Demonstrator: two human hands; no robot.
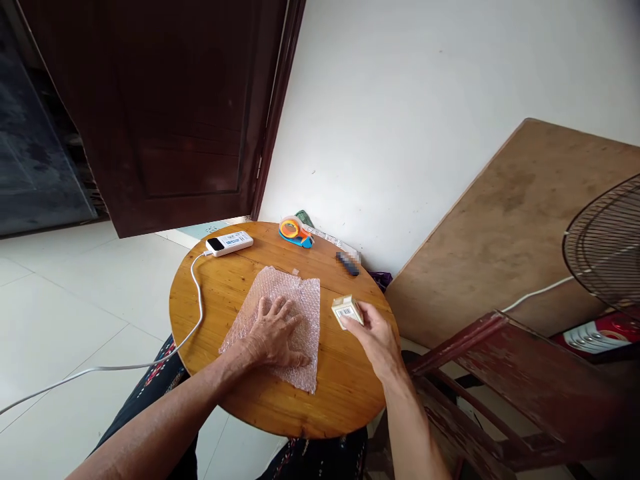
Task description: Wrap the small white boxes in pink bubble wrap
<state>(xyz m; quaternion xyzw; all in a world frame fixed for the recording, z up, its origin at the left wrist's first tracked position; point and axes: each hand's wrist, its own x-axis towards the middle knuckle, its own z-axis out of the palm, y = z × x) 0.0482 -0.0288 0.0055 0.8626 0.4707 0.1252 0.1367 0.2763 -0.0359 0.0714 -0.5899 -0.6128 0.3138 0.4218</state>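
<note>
A sheet of clear, pinkish bubble wrap (307, 300) lies flat on the round wooden table (345, 393). My left hand (277, 331) rests palm down on it, fingers spread. Just right of the sheet, my right hand (377, 333) grips a small pale yellow box (347, 310) between thumb and fingers. A barcode label shows on the side of the box towards me. The box is held above the tabletop, apart from the bubble wrap.
An orange and blue tape dispenser (295, 231) sits at the far edge, near a dark blurred object (347, 263). A white power bank (229, 243) trails a white cable (200, 300) off the left side. On the right are a wooden chair (500, 373) and a fan (607, 247).
</note>
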